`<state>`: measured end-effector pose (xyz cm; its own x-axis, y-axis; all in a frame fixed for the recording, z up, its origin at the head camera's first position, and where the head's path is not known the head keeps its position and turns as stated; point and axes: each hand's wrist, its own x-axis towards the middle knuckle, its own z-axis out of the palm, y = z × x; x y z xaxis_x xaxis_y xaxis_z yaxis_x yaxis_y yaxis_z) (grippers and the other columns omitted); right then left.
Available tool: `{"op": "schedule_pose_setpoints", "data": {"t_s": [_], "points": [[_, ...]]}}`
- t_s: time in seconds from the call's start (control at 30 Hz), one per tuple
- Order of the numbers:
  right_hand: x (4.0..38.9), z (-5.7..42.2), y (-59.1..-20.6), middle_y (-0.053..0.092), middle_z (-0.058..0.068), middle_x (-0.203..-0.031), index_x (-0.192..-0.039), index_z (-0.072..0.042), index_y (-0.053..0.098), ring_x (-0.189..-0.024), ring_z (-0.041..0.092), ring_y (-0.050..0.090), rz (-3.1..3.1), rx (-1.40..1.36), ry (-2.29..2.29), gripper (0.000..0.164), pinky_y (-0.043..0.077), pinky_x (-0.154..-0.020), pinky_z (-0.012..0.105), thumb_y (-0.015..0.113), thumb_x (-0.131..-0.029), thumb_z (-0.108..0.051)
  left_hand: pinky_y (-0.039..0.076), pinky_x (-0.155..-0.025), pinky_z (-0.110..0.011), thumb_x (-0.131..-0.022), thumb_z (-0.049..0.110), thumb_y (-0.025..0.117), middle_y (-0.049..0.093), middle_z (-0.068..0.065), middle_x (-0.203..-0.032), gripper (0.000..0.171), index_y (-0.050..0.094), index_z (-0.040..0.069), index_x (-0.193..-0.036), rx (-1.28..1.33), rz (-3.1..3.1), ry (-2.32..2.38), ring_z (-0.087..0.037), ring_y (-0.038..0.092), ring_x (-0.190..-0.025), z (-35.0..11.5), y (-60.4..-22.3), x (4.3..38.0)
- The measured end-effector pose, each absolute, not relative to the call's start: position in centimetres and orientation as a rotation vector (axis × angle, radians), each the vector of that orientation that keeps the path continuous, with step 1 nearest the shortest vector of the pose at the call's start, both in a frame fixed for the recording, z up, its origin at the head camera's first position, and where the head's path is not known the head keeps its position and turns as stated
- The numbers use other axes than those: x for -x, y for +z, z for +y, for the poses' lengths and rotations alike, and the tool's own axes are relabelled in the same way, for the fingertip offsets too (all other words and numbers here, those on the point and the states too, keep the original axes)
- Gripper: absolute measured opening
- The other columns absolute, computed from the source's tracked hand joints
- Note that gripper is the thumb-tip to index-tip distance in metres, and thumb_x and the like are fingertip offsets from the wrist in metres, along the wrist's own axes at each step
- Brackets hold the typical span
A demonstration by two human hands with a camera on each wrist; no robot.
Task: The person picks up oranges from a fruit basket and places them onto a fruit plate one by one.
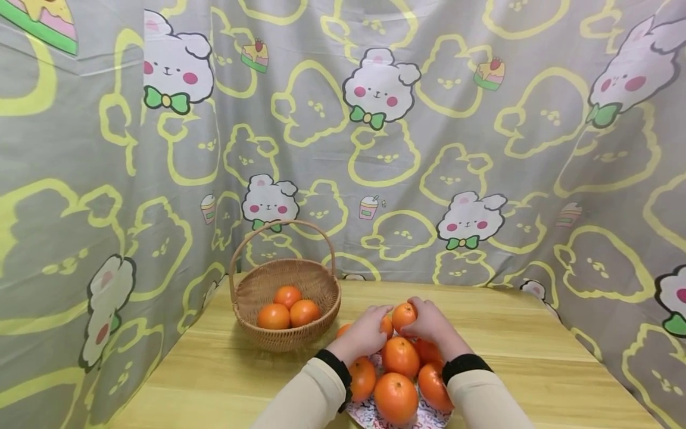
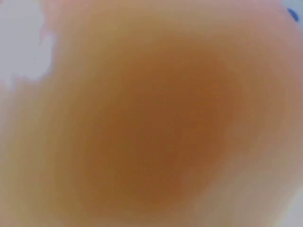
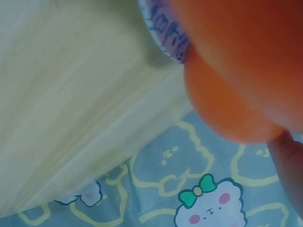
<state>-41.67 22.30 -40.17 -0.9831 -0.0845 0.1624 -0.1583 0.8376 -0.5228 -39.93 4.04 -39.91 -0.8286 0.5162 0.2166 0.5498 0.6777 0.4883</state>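
My right hand (image 1: 431, 325) grips an orange (image 1: 404, 317) at the far side of a patterned plate (image 1: 367, 412). Close beside it, my left hand (image 1: 367, 335) curls over another orange (image 1: 386, 326), which its fingers partly cover. Several more oranges (image 1: 396, 398) lie heaped on the plate below both hands. In the right wrist view, a finger (image 3: 288, 163) touches an orange (image 3: 222, 106), and a large orange surface fills the upper right. Only a close, blurred brown-orange shape appears in the left wrist view.
Left of the plate stands a wicker basket (image 1: 249, 330) with a tall arched handle, holding 3 oranges (image 1: 274, 316). Both sit on a wooden table (image 1: 536, 357). A grey cloth (image 1: 321, 161) with cartoon animals hangs around the back and sides.
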Motion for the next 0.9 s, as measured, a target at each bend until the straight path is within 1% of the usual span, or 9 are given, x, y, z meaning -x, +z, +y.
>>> {"op": "schedule_pose_setpoints", "data": {"t_s": [0.2,0.4,0.63,0.8,0.9], "points": [[41.6,22.1,-40.6,0.054,0.023,-0.11,-0.126,0.003,0.046,-0.098,0.035,0.052,-2.92,-0.218,0.802,0.07,0.043,-0.082,0.05,0.078,-0.068,-0.022,0.042,-0.093,-0.034,-0.085,0.008,0.057,0.046,-0.008,-0.129,0.053,0.042,0.015,-0.136,0.839,-2.841,-0.856,-0.019,0.047,-0.116,3.4,-39.8,39.5],[41.6,22.1,-41.1,0.057,0.023,-0.11,-0.126,0.007,0.045,-0.098,0.034,0.054,-2.933,-0.257,0.872,0.069,0.042,-0.085,0.051,0.077,-0.069,-0.015,0.044,-0.088,-0.032,-0.085,0.009,0.059,0.048,-0.007,-0.125,0.053,0.043,0.017,-0.134,0.823,-2.845,-0.852,-0.017,0.049,-0.111,2.9,-39.3,38.8],[41.0,22.5,-41.3,0.057,0.024,-0.112,-0.123,0.009,0.047,-0.104,0.038,0.053,-2.963,-0.27,0.894,0.062,0.039,-0.089,0.052,0.074,-0.072,-0.013,0.045,-0.085,-0.03,-0.082,0.007,0.06,0.048,-0.009,-0.123,0.053,0.045,0.015,-0.133,0.818,-2.838,-0.878,-0.017,0.052,-0.106,2.4,-39.1,38.4],[40.7,22.7,-40.7,0.056,0.025,-0.113,-0.125,0.007,0.047,-0.105,0.04,0.051,-2.974,-0.287,0.892,0.061,0.039,-0.089,0.052,0.073,-0.075,-0.017,0.045,-0.083,-0.032,-0.082,0.006,0.06,0.048,-0.01,-0.123,0.054,0.045,0.015,-0.133,0.771,-2.849,-0.933,-0.018,0.052,-0.105,1.9,-39.0,38.5],[41.1,23.1,-40.4,0.055,0.028,-0.113,-0.123,0.006,0.049,-0.105,0.043,0.051,-2.943,-0.36,0.822,0.059,0.042,-0.086,0.051,0.071,-0.079,-0.026,0.045,-0.081,-0.032,-0.082,0.006,0.06,0.047,-0.011,-0.124,0.054,0.044,0.014,-0.134,0.75,-2.85,-0.979,-0.019,0.052,-0.104,1.4,-38.6,38.5]]}}
